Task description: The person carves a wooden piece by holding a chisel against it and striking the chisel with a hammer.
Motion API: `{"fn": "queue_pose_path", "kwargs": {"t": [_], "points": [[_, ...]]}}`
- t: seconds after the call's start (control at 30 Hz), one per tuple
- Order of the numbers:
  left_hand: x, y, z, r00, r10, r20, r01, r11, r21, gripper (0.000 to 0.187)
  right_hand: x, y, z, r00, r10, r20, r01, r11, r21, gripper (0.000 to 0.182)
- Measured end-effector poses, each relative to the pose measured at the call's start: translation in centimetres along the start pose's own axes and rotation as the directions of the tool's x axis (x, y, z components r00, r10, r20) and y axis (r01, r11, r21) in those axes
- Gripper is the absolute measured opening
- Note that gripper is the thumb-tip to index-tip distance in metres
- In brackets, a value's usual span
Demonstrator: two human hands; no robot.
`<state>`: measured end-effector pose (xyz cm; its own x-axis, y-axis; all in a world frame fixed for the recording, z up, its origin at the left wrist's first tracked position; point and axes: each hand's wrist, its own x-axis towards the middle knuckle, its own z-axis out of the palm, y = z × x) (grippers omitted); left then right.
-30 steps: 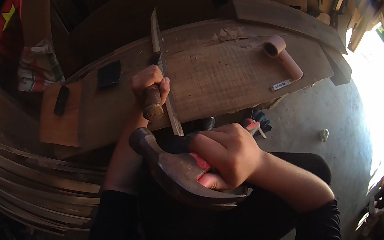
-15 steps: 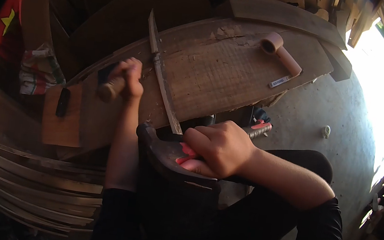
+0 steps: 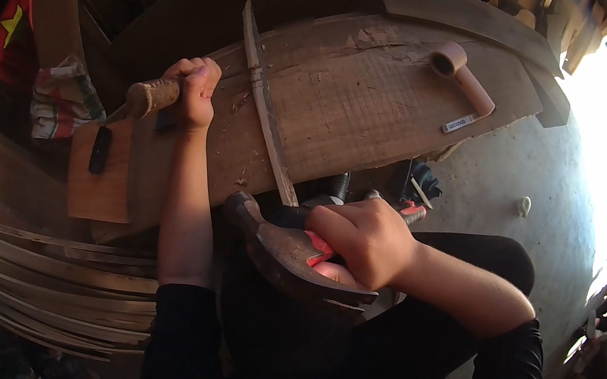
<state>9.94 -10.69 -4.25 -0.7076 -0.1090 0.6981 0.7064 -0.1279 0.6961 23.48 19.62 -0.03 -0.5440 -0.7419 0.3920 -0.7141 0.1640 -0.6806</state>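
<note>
My left hand (image 3: 196, 93) is closed around a tool with a brown wooden handle (image 3: 152, 97). The handle sticks out to the left of my fist; its working end cannot be made out. In my right hand (image 3: 365, 239) is a claw hammer (image 3: 288, 252) with a red and black grip, its dark head close to me above my lap. Between the hands a narrow wooden strip (image 3: 270, 121) lies across a wide wooden board (image 3: 360, 98). Small chips are scattered on the board beside the strip.
A pink tape-like roll with a tube (image 3: 467, 88) and a small labelled white piece (image 3: 458, 124) lie on the board's right. A black object (image 3: 100, 151) rests on a small wooden plate at left. Curved slats (image 3: 57, 280) are stacked lower left. Another red-and-black grip (image 3: 413, 212) shows beyond my right hand.
My left hand has moved up and slightly left, and the wooden handle has swung out to the left. My right hand and the hammer have shifted slightly right and down.
</note>
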Motion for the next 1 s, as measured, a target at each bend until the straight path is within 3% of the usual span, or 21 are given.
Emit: {"fn": "queue_pose_path", "kwargs": {"t": [0.07, 0.2, 0.27, 0.4, 0.5, 0.53, 0.6, 0.67, 0.73, 0.8, 0.87, 0.93, 1.0], "points": [[0.6, 0.1, 0.6, 0.995, -0.044, 0.091, 0.051, 0.995, -0.081, 0.029, -0.1, 0.0, 0.0, 1.000, 0.002, -0.012, -0.002, 1.000, 0.008, 0.047], [1.5, -0.9, 1.3, 0.978, -0.140, 0.157, 0.146, 0.989, -0.026, 0.029, -0.2, 0.0, 0.2, 1.000, 0.016, -0.025, -0.015, 1.000, 0.020, 0.047], [2.4, -0.8, 1.6, 0.972, -0.184, 0.148, 0.193, 0.980, -0.052, 0.030, -0.3, -0.2, 0.1, 0.996, 0.074, 0.040, -0.074, 0.997, -0.006, 0.051], [2.7, -0.8, 2.2, 0.949, -0.279, 0.145, 0.283, 0.959, -0.006, 0.030, -0.2, -0.3, 0.0, 0.998, 0.066, 0.022, -0.066, 0.998, -0.007, 0.050], [0.3, -0.9, 2.3, 0.986, -0.125, 0.110, 0.107, 0.982, 0.155, 0.028, 0.6, -0.8, -0.9, 0.998, 0.060, 0.025, -0.059, 0.998, -0.027, 0.049], [-1.6, -0.8, 2.6, 0.988, 0.026, 0.152, -0.062, 0.970, 0.237, 0.027, 1.1, -1.4, -1.7, 1.000, -0.005, -0.011, 0.005, 0.999, -0.040, 0.049], [-3.0, -1.2, 2.7, 0.973, 0.133, 0.190, -0.171, 0.965, 0.198, 0.025, 1.7, -2.0, -2.2, 0.997, -0.068, -0.046, 0.066, 0.996, -0.056, 0.049], [-3.0, -0.7, 3.1, 0.973, 0.141, 0.184, -0.180, 0.959, 0.217, 0.025, 2.3, -2.3, -2.4, 1.000, -0.029, -0.002, 0.029, 0.994, -0.101, 0.048], [-3.0, -0.4, 3.4, 0.972, 0.148, 0.182, -0.189, 0.954, 0.234, 0.025, 3.4, -2.1, -1.2, 0.996, 0.002, -0.087, -0.015, 0.990, -0.140, 0.052], [-2.6, -0.4, 3.3, 0.960, 0.152, 0.234, -0.216, 0.935, 0.280, 0.025, 4.2, -1.7, -1.1, 0.981, 0.191, -0.035, -0.194, 0.962, -0.193, 0.053], [-2.7, -0.5, 3.4, 0.954, 0.157, 0.256, -0.228, 0.932, 0.280, 0.025, 3.6, -1.7, -1.2, 0.987, 0.152, -0.045, -0.157, 0.972, -0.173, 0.052], [-3.1, -0.4, 3.5, 0.953, 0.152, 0.262, -0.227, 0.930, 0.290, 0.025, 3.2, -1.6, -1.1, 0.986, -0.089, -0.141, 0.084, 0.996, -0.042, 0.046], [-3.4, -0.3, 4.0, 0.935, 0.191, 0.299, -0.302, 0.871, 0.387, 0.025, 3.7, -1.4, -1.1, 0.979, -0.124, -0.164, 0.118, 0.992, -0.041, 0.047]]}}
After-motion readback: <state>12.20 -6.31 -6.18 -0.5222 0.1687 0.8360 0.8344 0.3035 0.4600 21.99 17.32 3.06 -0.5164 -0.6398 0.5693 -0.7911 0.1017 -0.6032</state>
